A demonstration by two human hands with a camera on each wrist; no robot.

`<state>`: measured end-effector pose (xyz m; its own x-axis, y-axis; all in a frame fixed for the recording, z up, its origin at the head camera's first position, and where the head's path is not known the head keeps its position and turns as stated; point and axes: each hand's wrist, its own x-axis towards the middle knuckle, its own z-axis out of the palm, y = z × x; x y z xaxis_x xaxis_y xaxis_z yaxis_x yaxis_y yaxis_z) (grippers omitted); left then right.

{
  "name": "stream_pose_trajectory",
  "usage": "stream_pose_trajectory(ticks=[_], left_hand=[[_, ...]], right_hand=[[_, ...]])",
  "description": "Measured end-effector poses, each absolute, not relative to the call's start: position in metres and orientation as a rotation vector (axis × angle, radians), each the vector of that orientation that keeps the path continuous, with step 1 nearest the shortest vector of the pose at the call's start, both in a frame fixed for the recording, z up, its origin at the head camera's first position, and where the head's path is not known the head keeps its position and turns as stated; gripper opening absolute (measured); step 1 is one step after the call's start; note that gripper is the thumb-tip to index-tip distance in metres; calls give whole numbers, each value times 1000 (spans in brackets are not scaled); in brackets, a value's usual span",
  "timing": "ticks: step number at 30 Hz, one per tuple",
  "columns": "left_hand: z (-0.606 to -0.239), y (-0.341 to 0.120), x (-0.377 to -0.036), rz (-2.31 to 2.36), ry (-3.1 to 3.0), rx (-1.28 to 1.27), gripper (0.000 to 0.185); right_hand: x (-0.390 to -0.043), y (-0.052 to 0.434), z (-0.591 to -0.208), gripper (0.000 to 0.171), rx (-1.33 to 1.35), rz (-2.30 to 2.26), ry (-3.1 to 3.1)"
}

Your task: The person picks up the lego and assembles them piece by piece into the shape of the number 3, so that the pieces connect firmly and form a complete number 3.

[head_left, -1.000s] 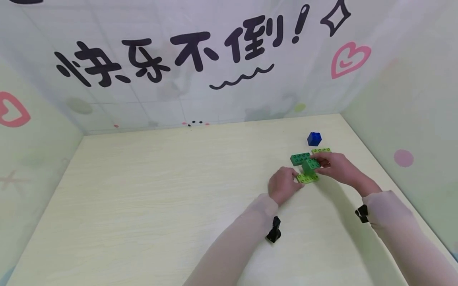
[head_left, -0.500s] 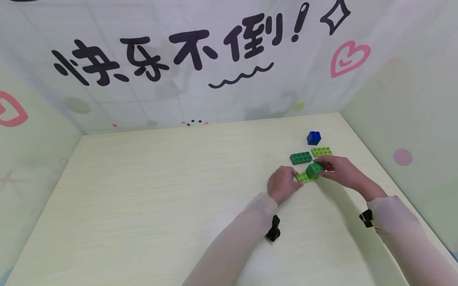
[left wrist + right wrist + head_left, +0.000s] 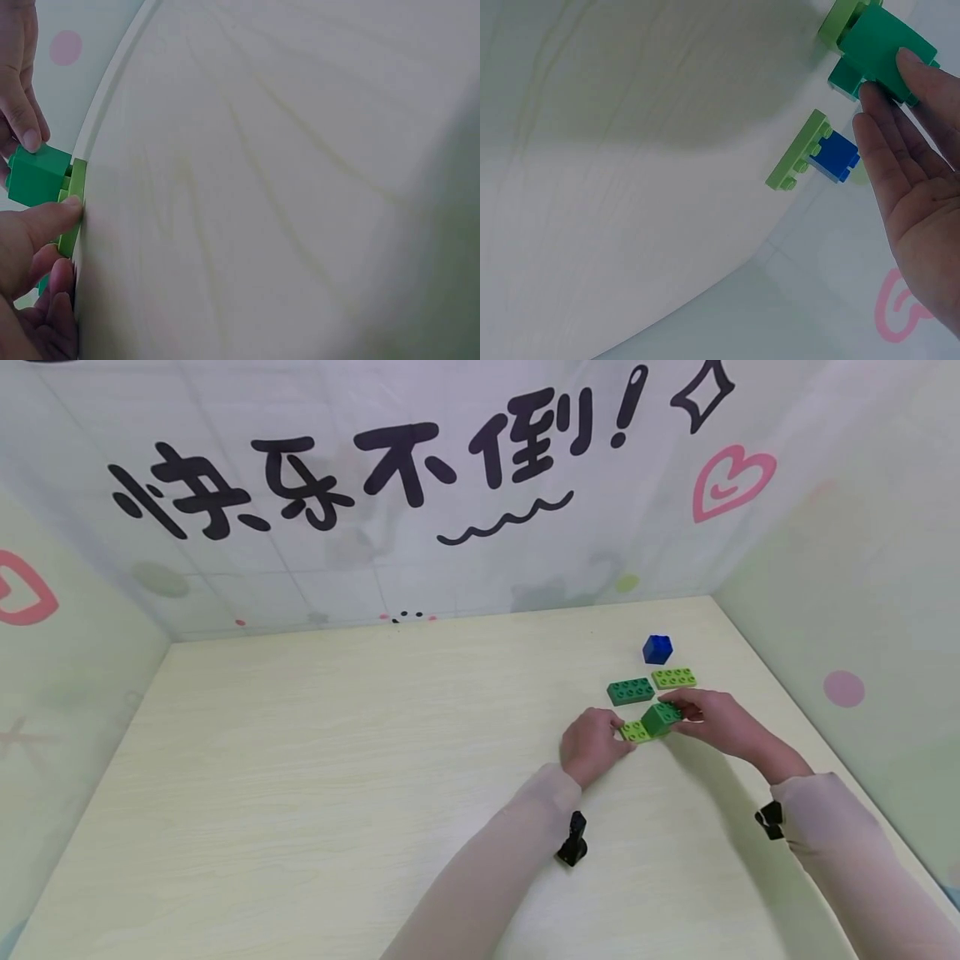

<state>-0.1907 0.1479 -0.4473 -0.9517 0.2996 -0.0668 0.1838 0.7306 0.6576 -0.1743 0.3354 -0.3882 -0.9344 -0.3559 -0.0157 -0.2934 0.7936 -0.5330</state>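
Note:
Near the right side of the table, my left hand (image 3: 592,747) pinches the left end of a flat lime-green toy brick (image 3: 634,732) lying on the tabletop. Above that brick's right end is a taller green toy brick (image 3: 662,719), pinched between the thumb and fingers of my right hand (image 3: 708,718). In the left wrist view the green brick (image 3: 39,175) meets the lime brick (image 3: 73,225) at its studs, with a few studs visible between them. Seen from the right wrist, the thumb presses one face of the green brick (image 3: 885,49).
Just behind the hands lie a dark green brick (image 3: 632,692) and a second lime-green brick (image 3: 674,678). Farther back stands a blue brick (image 3: 657,650). A printed backdrop (image 3: 337,568) rises behind the table (image 3: 337,760), and a side wall (image 3: 855,610) stands close on the right.
My right hand has shifted right and slightly down with the green brick, from the lime brick's back edge to its right end. My left hand stays in place on the lime brick.

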Motion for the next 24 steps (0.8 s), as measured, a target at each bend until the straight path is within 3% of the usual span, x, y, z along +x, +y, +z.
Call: stream_pose_trajectory(ticks=[24], left_hand=[[-446,148,-191,1023,2759,392,31]], right_hand=[[-179,333,-387,40,-532,-710,2846]])
